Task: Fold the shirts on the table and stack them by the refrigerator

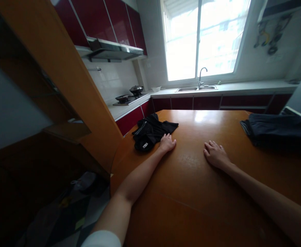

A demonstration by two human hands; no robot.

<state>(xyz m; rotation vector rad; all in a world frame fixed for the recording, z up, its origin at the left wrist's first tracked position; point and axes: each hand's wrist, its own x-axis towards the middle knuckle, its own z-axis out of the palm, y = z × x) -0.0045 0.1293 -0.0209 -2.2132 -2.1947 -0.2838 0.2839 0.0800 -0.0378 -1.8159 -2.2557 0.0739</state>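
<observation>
My left hand (167, 143) rests palm down on the wooden table (186, 192), fingers stretched out, its fingertips at the near right edge of a crumpled black garment (150, 128). A small white label shows at the garment's collar-like opening. Whether the fingertips touch the cloth or only lie beside it, I cannot tell. My right hand (215, 154) lies flat on the bare tabletop with its fingers extended, holding nothing. Farther right is a folded stack of dark clothes (281, 128), apart from my right hand.
Behind the table runs a white counter (256, 85) with a sink (188, 89) and faucet (200, 77). A stove (133, 99) with a lidded pan (136, 90) stands at the back left. A wooden cabinet frame (88, 92) rises beside the table's left edge.
</observation>
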